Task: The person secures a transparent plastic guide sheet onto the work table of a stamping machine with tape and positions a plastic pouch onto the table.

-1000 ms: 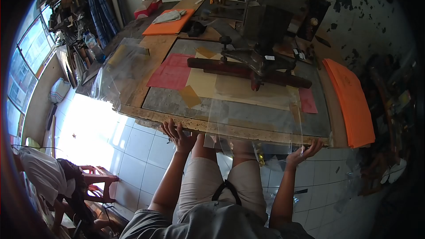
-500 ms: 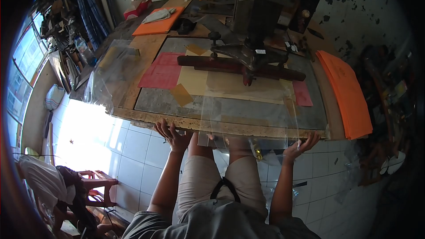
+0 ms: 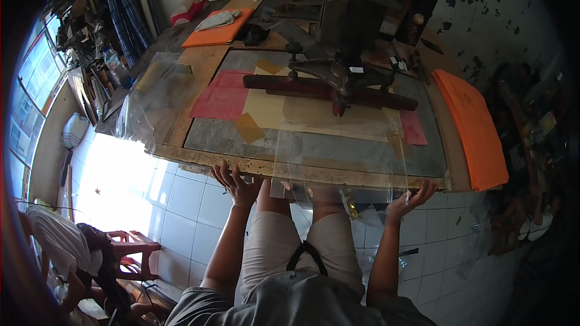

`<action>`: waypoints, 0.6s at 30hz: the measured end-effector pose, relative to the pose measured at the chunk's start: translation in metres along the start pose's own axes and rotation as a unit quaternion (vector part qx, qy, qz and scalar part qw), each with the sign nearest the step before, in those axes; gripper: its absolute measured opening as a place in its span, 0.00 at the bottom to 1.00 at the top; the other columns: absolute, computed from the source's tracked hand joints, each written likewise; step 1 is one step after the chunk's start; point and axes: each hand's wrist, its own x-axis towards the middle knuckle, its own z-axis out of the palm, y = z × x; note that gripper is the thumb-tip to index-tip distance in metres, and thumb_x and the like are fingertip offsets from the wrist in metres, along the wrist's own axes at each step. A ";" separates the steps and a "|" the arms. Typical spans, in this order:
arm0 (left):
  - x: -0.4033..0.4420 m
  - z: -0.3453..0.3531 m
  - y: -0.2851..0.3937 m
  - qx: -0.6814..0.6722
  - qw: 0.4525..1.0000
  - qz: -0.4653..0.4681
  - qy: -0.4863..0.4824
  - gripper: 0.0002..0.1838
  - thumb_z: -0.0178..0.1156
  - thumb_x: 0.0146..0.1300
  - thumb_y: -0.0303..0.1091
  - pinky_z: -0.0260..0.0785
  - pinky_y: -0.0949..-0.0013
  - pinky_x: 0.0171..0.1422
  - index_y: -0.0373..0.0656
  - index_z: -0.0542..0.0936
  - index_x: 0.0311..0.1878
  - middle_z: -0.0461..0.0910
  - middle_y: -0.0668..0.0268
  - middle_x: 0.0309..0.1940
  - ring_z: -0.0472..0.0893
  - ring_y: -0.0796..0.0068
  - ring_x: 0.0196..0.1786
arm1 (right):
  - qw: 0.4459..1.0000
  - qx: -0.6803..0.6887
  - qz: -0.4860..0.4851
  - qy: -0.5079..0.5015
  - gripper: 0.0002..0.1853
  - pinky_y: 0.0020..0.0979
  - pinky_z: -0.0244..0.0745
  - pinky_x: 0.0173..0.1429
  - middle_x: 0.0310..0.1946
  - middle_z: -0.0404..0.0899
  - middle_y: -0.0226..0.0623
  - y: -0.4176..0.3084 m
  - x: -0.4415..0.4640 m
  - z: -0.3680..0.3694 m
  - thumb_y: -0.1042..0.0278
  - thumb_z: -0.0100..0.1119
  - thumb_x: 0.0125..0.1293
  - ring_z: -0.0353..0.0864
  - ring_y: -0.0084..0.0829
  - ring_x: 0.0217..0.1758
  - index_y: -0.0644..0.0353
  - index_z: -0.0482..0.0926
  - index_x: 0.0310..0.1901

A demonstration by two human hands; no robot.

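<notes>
My left hand (image 3: 237,186) rests against the front edge of the worktable (image 3: 199,160), its fingers spread and nothing seen in it. At the right part of that edge, my right hand (image 3: 412,199) touches the wood with fingers stretched out. Between them a clear plastic sheet (image 3: 338,172) hangs over the edge; its right side meets my right hand. Behind it lie a cream sheet (image 3: 264,108), a red sheet (image 3: 220,93) and a brown tape piece (image 3: 249,128) on a grey plate (image 3: 211,136). A dark press with a red-brown bar (image 3: 374,98) stands over them.
Orange bundles lie on the right (image 3: 474,133) and back left (image 3: 217,33), the latter under a pale cloth (image 3: 217,20). Clear plastic (image 3: 142,108) drapes over the left corner. A person (image 3: 66,244) is at the lower left beside a red stool (image 3: 136,256).
The view has shifted slightly, so the table appears a little further left and higher. Both hands keep their places at the edge. The person at the lower left has moved slightly.
</notes>
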 end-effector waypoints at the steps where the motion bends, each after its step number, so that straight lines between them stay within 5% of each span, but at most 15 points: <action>1: 0.001 -0.001 0.001 0.001 1.000 0.004 -0.005 0.47 0.74 0.56 0.49 0.44 0.22 0.78 0.46 0.58 0.72 0.57 0.41 0.74 0.51 0.28 0.79 | 1.000 -0.002 0.000 0.000 0.29 0.65 0.47 0.81 0.75 0.59 0.56 0.000 0.000 0.000 0.49 0.27 0.84 0.50 0.63 0.82 0.63 0.61 0.72; 18: 0.001 -0.004 0.001 0.004 1.000 0.007 -0.016 0.49 0.73 0.57 0.46 0.45 0.22 0.77 0.45 0.54 0.75 0.55 0.40 0.75 0.51 0.25 0.79 | 1.000 -0.010 0.008 -0.006 0.28 0.65 0.49 0.80 0.75 0.59 0.56 -0.002 0.000 -0.003 0.49 0.28 0.84 0.52 0.64 0.81 0.62 0.61 0.72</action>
